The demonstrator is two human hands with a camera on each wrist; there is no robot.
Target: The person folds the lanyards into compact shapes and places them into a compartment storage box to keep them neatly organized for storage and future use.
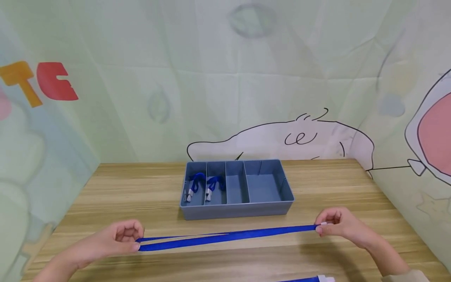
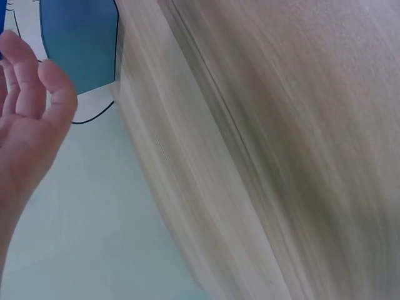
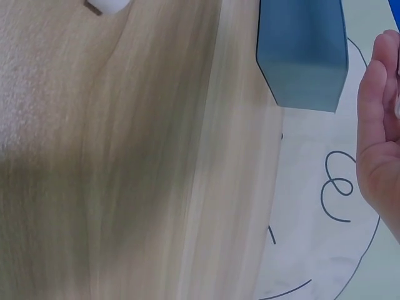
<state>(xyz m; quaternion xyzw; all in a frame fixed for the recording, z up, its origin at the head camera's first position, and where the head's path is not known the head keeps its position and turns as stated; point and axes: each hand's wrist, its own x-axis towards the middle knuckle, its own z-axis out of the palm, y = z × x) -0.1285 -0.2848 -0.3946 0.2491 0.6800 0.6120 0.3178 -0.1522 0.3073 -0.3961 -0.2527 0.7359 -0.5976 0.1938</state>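
A blue lanyard (image 1: 225, 235) is stretched lengthwise between my two hands, in front of the box and above the table. My left hand (image 1: 121, 239) pinches its looped end between thumb and fingers. At the other end, my right hand (image 1: 336, 225) pinches the strap beside a small white fitting, mostly covered by the fingers. Near the left hand the two strands of the strap spread apart; toward the right they lie together. In the wrist views, the left hand (image 2: 28, 119) and the right hand (image 3: 382, 131) show only at the frame edges.
Behind the lanyard stands a grey-blue divided box (image 1: 236, 209). Its two left compartments each hold a folded blue lanyard with a white clip, one in the leftmost (image 1: 195, 182) and one beside it (image 1: 215, 182). Another blue lanyard (image 1: 304, 279) lies at the table's near edge.
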